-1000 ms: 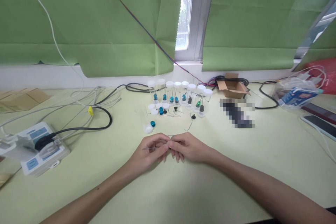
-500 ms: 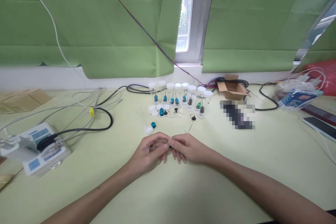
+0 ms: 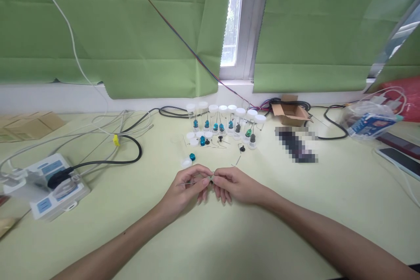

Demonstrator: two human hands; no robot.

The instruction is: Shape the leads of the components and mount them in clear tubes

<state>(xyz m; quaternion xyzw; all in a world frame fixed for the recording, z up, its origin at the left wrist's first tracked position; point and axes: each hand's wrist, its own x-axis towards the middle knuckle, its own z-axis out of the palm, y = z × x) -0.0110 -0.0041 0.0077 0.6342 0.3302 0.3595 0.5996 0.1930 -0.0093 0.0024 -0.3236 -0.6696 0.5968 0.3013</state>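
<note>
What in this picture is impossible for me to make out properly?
All in the head view:
- Small part between the left hand and right hand: the hands' fingertips cover most of its shape.
- Dark object right of the jars: blurred by pixelation.
- Blue packet: its lettering is too small and blurred.
- Light-cased phone: one end is cut off by the right edge.

A thin, shiny rod (image 3: 184, 183) lies across the left hand (image 3: 180, 193), tipped just a little. Its left end shows bare over the hand. A tiny, dark green bit (image 3: 211, 178) sits where the fingers (image 3: 224, 182) of the left hand and the right hand (image 3: 242, 186) come close. It is mostly covered, so its shape is hard to tell.
</note>
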